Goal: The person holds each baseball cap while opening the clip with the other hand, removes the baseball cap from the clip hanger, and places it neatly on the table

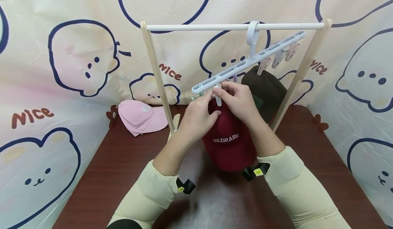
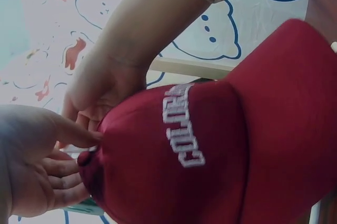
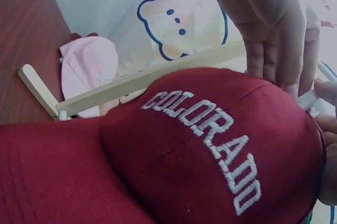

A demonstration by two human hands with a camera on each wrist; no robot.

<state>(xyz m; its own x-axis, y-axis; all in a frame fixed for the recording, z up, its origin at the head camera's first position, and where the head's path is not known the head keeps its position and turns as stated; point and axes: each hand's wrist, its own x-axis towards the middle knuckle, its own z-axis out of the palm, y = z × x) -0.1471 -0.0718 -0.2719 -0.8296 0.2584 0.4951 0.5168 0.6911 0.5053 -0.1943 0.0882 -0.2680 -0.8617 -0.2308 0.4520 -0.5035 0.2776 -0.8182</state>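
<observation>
A dark red baseball cap (image 1: 228, 147) with "COLORADO" lettering hangs brim down under the near end of a pale blue clip hanger (image 1: 227, 73). My left hand (image 1: 198, 114) pinches the top of its crown, thumb on the fabric in the left wrist view. A white clip (image 1: 218, 97) at the cap's top is between the thumb and fingers of my right hand (image 1: 241, 101). In the right wrist view, part of this clip (image 3: 308, 99) shows by the crown's edge. The clip's jaws are mostly hidden by fingers and cap.
The hanger hooks over a white rod (image 1: 196, 27) on a wooden frame (image 1: 158, 75). A dark brown cap (image 1: 267, 89) hangs behind the red one, with a green edge (image 1: 257, 102) showing. Spare clips (image 1: 278, 58) hang farther along. A pink cap (image 1: 142, 118) lies on the table (image 1: 122, 174).
</observation>
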